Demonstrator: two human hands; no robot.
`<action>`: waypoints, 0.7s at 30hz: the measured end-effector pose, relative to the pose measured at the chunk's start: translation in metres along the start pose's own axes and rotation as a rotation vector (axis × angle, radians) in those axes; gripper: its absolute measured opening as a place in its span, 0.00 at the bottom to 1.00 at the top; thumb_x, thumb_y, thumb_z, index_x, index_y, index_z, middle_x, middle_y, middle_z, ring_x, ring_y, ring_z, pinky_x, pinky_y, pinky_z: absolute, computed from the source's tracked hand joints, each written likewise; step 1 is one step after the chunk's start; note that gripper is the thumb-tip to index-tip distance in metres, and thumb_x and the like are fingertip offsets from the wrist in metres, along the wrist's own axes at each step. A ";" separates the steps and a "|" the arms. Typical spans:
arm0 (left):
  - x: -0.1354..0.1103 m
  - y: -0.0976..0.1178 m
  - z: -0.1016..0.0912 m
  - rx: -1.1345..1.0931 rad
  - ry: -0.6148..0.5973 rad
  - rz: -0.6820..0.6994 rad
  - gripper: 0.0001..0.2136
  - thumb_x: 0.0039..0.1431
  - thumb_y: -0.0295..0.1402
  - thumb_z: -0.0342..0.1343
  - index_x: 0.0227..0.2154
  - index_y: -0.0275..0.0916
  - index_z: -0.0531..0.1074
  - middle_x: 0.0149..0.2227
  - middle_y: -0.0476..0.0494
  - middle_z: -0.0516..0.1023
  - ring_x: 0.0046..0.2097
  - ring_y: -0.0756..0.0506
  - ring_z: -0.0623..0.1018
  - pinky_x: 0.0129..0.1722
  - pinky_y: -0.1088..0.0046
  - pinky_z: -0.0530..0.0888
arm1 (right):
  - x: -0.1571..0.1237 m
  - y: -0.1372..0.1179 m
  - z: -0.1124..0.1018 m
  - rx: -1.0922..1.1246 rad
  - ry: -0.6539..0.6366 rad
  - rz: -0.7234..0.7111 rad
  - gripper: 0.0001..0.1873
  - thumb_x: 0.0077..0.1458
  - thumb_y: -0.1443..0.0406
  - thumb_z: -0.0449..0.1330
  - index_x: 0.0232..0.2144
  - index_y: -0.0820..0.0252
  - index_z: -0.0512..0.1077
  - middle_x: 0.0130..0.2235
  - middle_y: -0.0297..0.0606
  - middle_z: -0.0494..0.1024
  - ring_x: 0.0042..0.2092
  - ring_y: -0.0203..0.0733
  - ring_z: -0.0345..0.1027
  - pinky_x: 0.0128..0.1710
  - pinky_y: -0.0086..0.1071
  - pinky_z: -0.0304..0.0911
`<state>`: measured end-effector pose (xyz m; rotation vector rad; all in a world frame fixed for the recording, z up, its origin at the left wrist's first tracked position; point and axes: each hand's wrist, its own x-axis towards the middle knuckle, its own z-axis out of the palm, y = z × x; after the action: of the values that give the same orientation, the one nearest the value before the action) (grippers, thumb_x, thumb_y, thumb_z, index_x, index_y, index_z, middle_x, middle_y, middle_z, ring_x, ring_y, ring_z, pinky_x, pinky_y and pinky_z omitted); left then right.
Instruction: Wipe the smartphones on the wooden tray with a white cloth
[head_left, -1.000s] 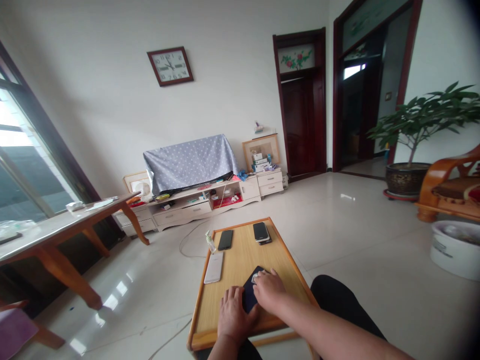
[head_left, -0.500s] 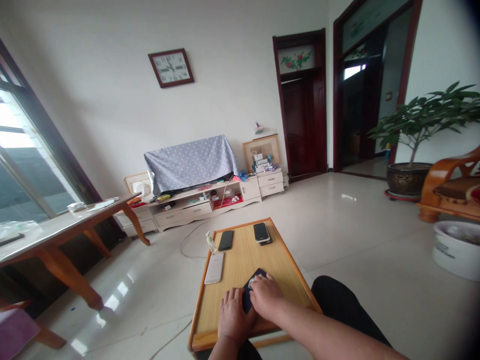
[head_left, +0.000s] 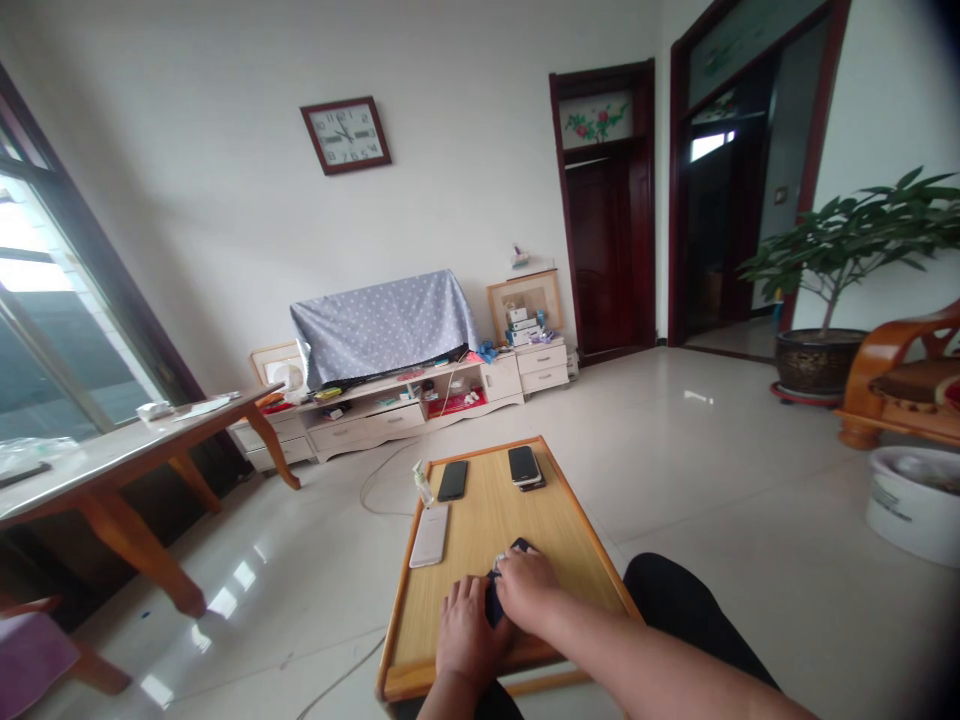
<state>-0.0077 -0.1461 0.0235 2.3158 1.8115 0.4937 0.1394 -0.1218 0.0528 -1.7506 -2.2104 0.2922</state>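
Fingers (head_left: 513, 562) of the right hand (head_left: 532, 588) were closed on a wad (head_left: 497, 564) over a phone (head_left: 493, 603) gripped by the left hand (head_left: 468, 625).

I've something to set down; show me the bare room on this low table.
Bare wood: between the black phone and the stacked phones, between the right hand and the right rim, between the pale phone and the left hand. Crowded: around the pump bottle, and at the dark device under both hands.

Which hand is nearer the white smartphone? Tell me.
Left. The left hand is below and right of the white smartphone in view; the right hand is farther right.
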 end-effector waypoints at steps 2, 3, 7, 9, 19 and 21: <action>0.000 0.000 -0.001 0.000 -0.003 -0.002 0.16 0.58 0.43 0.53 0.47 0.46 0.71 0.49 0.44 0.74 0.52 0.40 0.69 0.51 0.66 0.61 | -0.007 -0.007 0.004 0.001 -0.016 -0.021 0.17 0.61 0.63 0.52 0.42 0.58 0.80 0.47 0.49 0.81 0.51 0.54 0.73 0.53 0.41 0.60; 0.000 0.000 -0.001 0.000 -0.004 -0.004 0.16 0.57 0.43 0.53 0.47 0.46 0.71 0.49 0.44 0.74 0.52 0.41 0.69 0.51 0.66 0.61 | -0.009 -0.008 0.005 0.002 -0.021 -0.028 0.17 0.61 0.63 0.52 0.42 0.58 0.80 0.47 0.49 0.81 0.50 0.54 0.73 0.52 0.41 0.61; 0.000 0.001 0.000 0.005 0.007 0.000 0.15 0.59 0.44 0.52 0.46 0.46 0.71 0.48 0.45 0.74 0.52 0.41 0.69 0.51 0.67 0.61 | -0.006 0.003 0.002 0.015 -0.023 -0.031 0.17 0.63 0.62 0.51 0.41 0.57 0.80 0.45 0.45 0.82 0.47 0.50 0.75 0.48 0.37 0.63; 0.000 0.001 0.001 0.009 0.013 -0.001 0.17 0.58 0.46 0.52 0.47 0.46 0.71 0.49 0.45 0.74 0.52 0.41 0.68 0.52 0.66 0.61 | 0.001 0.012 -0.001 0.023 -0.012 -0.027 0.16 0.62 0.63 0.51 0.42 0.55 0.79 0.47 0.43 0.81 0.48 0.48 0.74 0.48 0.35 0.62; -0.001 0.005 -0.003 0.015 0.029 0.006 0.16 0.56 0.43 0.54 0.46 0.45 0.71 0.48 0.44 0.74 0.51 0.40 0.69 0.51 0.66 0.61 | 0.005 0.000 0.013 0.061 -0.004 -0.068 0.17 0.63 0.62 0.51 0.45 0.55 0.78 0.51 0.44 0.80 0.54 0.48 0.70 0.57 0.38 0.56; -0.001 0.005 -0.003 0.016 0.031 0.003 0.17 0.56 0.44 0.54 0.47 0.45 0.71 0.48 0.44 0.74 0.51 0.40 0.69 0.51 0.66 0.62 | 0.005 0.004 0.012 0.061 -0.012 -0.086 0.16 0.63 0.62 0.50 0.43 0.54 0.78 0.49 0.42 0.80 0.53 0.47 0.71 0.57 0.37 0.56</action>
<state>-0.0046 -0.1489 0.0276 2.3345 1.8326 0.5197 0.1372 -0.1153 0.0409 -1.6222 -2.2534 0.3476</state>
